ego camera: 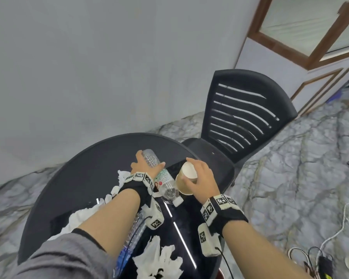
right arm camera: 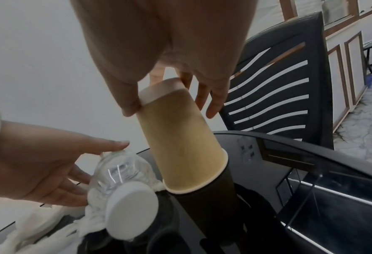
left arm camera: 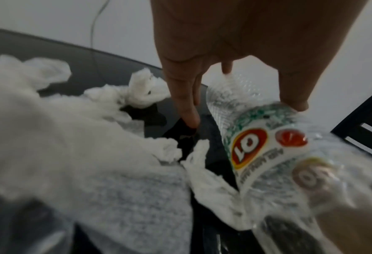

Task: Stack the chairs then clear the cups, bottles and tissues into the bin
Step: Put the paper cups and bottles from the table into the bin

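My left hand lies over the clear plastic bottle, thumb on one side near the label and fingers reaching down the other; the fingers look nearly straight, so I would call it a loose cradle more than a firm grasp. The bottle lies on its side on the black table, base pointing away from me, white cap towards me. My right hand has the paper cup by its closed bottom, thumb against one edge and fingers spread round the other side. The cup is upside down and tilted; in the right wrist view its rim appears to meet the glossy tabletop, though I cannot tell whether it is touching or just lifted clear.

Both things should be light. The bottle looks empty, thin-walled and slick, so it will probably buckle and roll if squeezed hard; I judge the ribbed part beside the label the best hold. The cup is stiff at its base and rim and soft between, so holding the base suits it.

Crumpled tissues lie just left of my left forearm, and more near my edge of the table. A black slatted chair stands beyond the table. I see no bin.
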A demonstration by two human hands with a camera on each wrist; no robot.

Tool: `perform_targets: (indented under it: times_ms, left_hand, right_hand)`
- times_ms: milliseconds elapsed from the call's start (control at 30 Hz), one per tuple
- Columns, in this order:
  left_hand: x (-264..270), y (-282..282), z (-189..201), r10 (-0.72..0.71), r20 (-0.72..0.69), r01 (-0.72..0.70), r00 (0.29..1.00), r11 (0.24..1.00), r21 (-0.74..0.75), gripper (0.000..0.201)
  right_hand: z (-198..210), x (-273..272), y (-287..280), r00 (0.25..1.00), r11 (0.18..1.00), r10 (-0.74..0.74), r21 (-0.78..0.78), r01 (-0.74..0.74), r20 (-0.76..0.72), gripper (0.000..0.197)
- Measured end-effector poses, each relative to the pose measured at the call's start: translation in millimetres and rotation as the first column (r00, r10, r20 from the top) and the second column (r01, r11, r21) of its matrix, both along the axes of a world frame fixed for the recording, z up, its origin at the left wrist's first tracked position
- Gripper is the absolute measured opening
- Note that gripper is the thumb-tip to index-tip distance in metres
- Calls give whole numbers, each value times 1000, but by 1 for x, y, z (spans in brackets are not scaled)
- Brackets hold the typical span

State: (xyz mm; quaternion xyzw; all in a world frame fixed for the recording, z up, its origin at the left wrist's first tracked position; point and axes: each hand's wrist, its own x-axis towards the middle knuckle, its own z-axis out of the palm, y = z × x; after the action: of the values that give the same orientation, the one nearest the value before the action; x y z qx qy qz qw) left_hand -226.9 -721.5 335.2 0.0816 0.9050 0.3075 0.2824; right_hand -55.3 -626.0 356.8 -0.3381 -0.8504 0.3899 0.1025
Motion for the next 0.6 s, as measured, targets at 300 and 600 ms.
perform_targets:
  times_ms: [300,600]
  left_hand:
    - [7,-1,9,-14,-104,31,995,987,158,87]
    - [78,-12,58,-79,-134,125,988,916,381,88]
  right_hand:
    - [4,21,4,988,995,-103,-20,101,-114,55]
    - [44,105,-14,953,979,-202,-25,201,-224,55]
